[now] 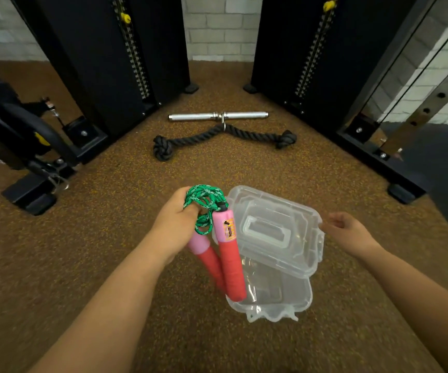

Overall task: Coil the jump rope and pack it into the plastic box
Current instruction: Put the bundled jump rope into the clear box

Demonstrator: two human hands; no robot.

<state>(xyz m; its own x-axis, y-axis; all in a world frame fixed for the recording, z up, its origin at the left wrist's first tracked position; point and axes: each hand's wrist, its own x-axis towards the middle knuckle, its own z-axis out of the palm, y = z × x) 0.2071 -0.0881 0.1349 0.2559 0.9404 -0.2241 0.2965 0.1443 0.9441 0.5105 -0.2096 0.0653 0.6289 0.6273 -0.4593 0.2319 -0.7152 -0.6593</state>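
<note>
My left hand [175, 219] grips the coiled green jump rope [204, 201], whose two pink and red handles [231, 254] hang down from the bundle. The handles dangle over the left part of the clear plastic box [282, 300], which lies on the floor with its hinged lid [274, 230] raised. The lower handle tip touches or nearly touches the box's inside. My right hand [349, 232] sits at the lid's right edge with fingers loosely apart, touching or just off the rim.
A chrome bar handle [218, 116] and a thick black knotted rope attachment [222, 138] lie on the brown speckled floor farther ahead. Black cable machine columns [126, 63] stand left and right, with a bench frame [29, 146] at the left.
</note>
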